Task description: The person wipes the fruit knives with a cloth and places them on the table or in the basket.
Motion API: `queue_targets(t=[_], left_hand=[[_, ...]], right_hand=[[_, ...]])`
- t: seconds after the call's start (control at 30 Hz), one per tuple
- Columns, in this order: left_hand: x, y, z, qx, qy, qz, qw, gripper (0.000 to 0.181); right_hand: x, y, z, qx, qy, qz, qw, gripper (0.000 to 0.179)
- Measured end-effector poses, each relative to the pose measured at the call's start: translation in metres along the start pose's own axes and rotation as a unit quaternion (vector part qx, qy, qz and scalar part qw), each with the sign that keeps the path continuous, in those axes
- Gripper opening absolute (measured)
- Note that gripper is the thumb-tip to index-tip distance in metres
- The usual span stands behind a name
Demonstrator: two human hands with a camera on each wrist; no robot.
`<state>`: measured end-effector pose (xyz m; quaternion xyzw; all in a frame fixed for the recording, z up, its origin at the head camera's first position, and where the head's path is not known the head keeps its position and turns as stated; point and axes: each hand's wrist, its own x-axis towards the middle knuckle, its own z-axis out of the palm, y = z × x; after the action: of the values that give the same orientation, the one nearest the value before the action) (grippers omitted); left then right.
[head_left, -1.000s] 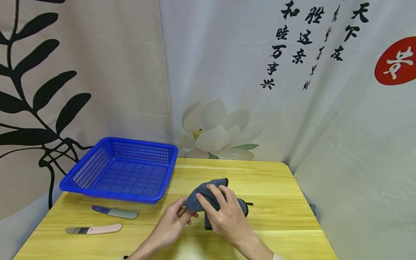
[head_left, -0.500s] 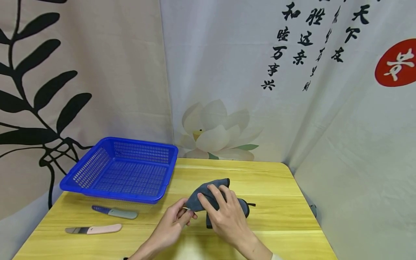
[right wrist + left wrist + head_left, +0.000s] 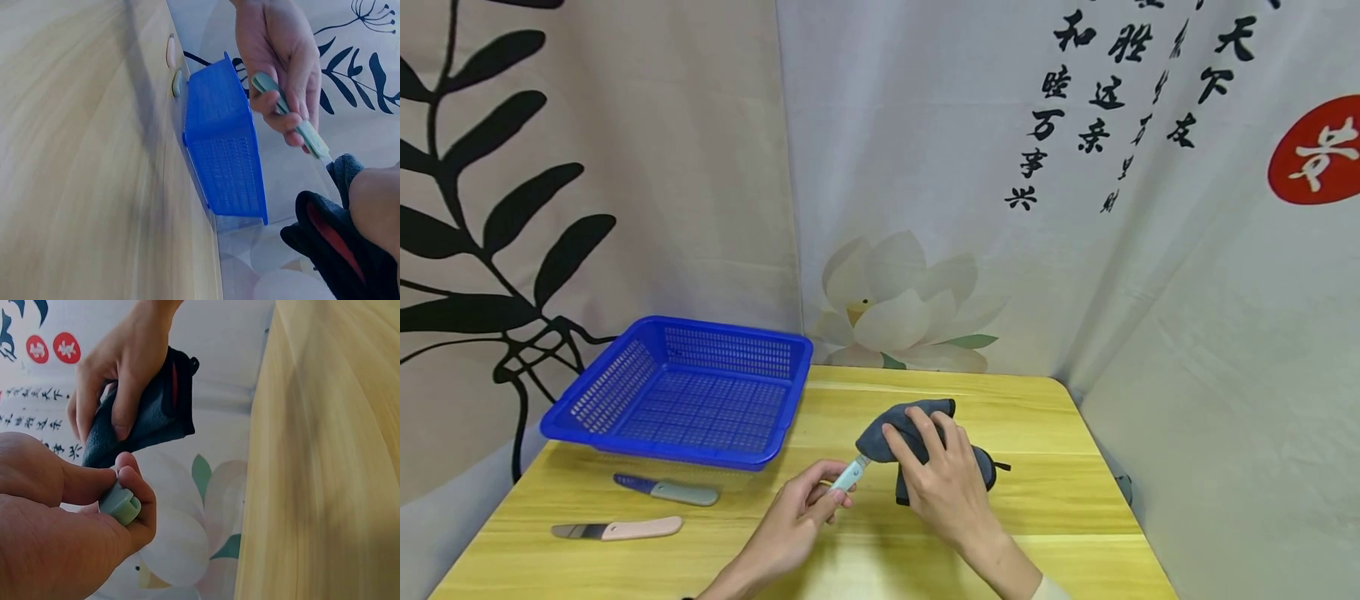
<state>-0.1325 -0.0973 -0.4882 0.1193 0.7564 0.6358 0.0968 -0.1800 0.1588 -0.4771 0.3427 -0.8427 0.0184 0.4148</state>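
My left hand (image 3: 799, 510) pinches the mint-green slotted handle of a folding knife (image 3: 848, 477) between thumb and fingers. A short bit of bright blade shows in the right wrist view, where the knife (image 3: 307, 135) enters the cloth (image 3: 345, 175); the rest of the blade is hidden. My right hand (image 3: 946, 479) grips this folded dark grey cloth (image 3: 880, 437), which has black edging and a small loop. In the left wrist view the cloth (image 3: 159, 406) bunches under the right hand's thumb and fingers. Both hands are raised over the wooden table (image 3: 1037, 467).
A blue plastic basket (image 3: 790, 400) stands at the table's back left. In front of it lie a knife with a grey-green handle (image 3: 685, 493) and blue blade end, and a knife with a pale pink handle (image 3: 642, 528). A printed curtain (image 3: 910, 167) hangs behind the table.
The cloth and right hand have moved up and to the right, away from the left hand. More of the knife's handle and a bit of blade now show between the hands.
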Motion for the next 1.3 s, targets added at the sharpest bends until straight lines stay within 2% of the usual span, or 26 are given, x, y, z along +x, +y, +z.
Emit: queue_targets(t=[0.3,0.5,0.67,0.77,0.9,1.03,1.3], left_hand=[[-0.001,-0.003,0.0,0.001,-0.004,0.002,1.0,0.029],[-0.004,-0.007,-0.004,-0.011,-0.014,0.016,0.9997,0.032],[-0.005,-0.009,-0.006,-0.02,-0.002,-0.002,0.9998,0.034],[-0.005,-0.009,-0.005,-0.025,0.008,-0.008,0.9996,0.035],[-0.004,-0.009,-0.005,-0.03,0.006,0.004,0.9995,0.035],[-0.003,-0.008,-0.005,-0.034,-0.002,0.016,0.9993,0.037],[0.001,-0.002,0.0,-0.027,-0.012,-0.002,0.9996,0.034]], right_hand=[[-0.004,0.014,0.001,0.019,0.002,0.037,0.9991,0.047],[-0.008,0.024,0.0,0.022,0.0,0.064,0.9977,0.043],[-0.011,0.029,-0.003,0.024,0.014,0.084,0.9961,0.04],[-0.01,0.025,-0.005,0.026,0.035,0.074,0.9963,0.041],[-0.007,0.01,-0.007,0.032,0.051,0.05,0.9969,0.041],[-0.004,-0.008,-0.011,0.043,0.043,0.024,0.9979,0.042],[0.001,-0.033,-0.013,0.043,0.037,-0.02,0.9982,0.04]])
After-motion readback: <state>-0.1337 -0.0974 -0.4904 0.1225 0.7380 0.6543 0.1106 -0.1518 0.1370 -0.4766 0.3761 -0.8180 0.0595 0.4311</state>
